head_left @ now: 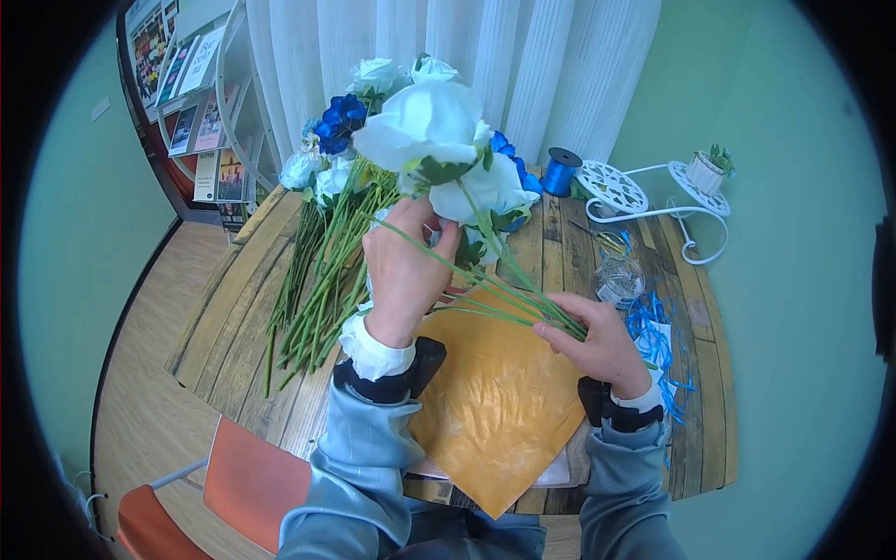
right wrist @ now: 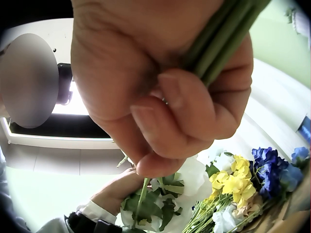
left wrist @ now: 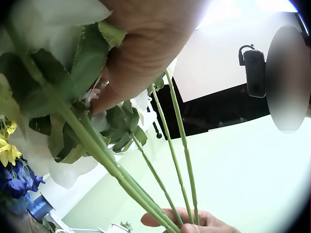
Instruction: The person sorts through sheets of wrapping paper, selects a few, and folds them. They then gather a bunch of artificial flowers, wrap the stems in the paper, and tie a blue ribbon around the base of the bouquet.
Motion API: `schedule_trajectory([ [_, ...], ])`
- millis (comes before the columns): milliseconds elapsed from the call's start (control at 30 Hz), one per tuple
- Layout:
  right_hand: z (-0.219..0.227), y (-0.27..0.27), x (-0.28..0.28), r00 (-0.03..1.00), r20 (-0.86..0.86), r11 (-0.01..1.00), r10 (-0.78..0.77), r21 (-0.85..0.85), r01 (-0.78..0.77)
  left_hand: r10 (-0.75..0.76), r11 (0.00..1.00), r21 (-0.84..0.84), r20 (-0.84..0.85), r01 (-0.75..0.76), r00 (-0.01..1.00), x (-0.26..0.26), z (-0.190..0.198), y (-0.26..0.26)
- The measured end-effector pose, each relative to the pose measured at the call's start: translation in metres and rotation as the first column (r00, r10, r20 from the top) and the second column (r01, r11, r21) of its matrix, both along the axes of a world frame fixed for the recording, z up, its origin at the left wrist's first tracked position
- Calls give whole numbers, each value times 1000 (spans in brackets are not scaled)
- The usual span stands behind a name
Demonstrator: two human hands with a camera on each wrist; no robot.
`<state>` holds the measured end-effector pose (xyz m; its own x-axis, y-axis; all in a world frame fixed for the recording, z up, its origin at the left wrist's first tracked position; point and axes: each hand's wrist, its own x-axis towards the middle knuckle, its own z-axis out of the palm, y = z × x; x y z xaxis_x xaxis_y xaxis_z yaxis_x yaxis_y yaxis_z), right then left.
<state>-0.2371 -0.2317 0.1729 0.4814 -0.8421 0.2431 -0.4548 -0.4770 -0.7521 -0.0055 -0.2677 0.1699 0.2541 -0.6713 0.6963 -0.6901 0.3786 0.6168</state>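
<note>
My right hand (head_left: 597, 341) grips several green stems (right wrist: 226, 46), its fingers curled round them over the table's right half. The stems fan up and left to large white artificial roses (head_left: 425, 131) with green leaves (left wrist: 90, 58). My left hand (head_left: 406, 266) is up among the blooms, thumb and fingers pinching at the base of a white rose (head_left: 485, 191); its fingertips are partly hidden behind petals and leaves. Under both hands lies a sheet of golden-orange wrapping paper (head_left: 504, 401).
Behind the left hand lies a pile of artificial flowers (head_left: 322, 243), white, blue and yellow. A blue ribbon spool (head_left: 560, 172), white metal plant stand (head_left: 611, 187), clear jar (head_left: 619, 280) and curled blue ribbon (head_left: 658, 345) are to the right. Orange chairs (head_left: 252, 481) stand front left.
</note>
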Motion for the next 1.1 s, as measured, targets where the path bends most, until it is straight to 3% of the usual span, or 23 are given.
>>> schedule_trajectory([
  [100,0,0,0,1000,5,1000,-4,10,3,-11,999,-53,-56,8,998,1,0,-1],
  [267,0,-2,-1,999,48,997,-11,74,7,64,997,53,-127,-57,990,5,6,4],
  [400,0,-4,-5,999,50,996,-18,91,13,48,992,120,-92,-37,995,7,10,6],
  [467,-2,-6,-7,998,48,997,-29,76,25,-55,988,-146,-1,54,998,7,8,2],
  [600,-1,-5,-7,999,49,996,-17,92,12,-106,971,-209,64,118,992,-1,8,5],
  [700,-2,-5,-7,998,39,993,43,104,-47,-165,977,-133,14,165,986,0,6,0],
  [767,-2,-4,-6,998,51,993,44,109,-50,-182,954,188,-253,233,950,8,6,3],
  [800,-1,-5,-6,998,51,993,44,109,-49,-182,954,187,-253,233,950,8,5,2],
  [867,0,-7,-7,999,52,991,-15,130,9,-112,994,-20,-175,110,978,10,1,-1],
  [900,-2,-8,-8,999,50,991,-15,130,9,-112,994,-20,-177,110,978,11,1,-2],
  [967,-6,-12,-9,971,219,985,-93,162,57,-85,988,-139,-146,64,986,13,1,-3],
  [1100,-1,-12,-13,960,227,974,-166,190,123,-88,991,-118,-227,63,970,11,8,-1],
])
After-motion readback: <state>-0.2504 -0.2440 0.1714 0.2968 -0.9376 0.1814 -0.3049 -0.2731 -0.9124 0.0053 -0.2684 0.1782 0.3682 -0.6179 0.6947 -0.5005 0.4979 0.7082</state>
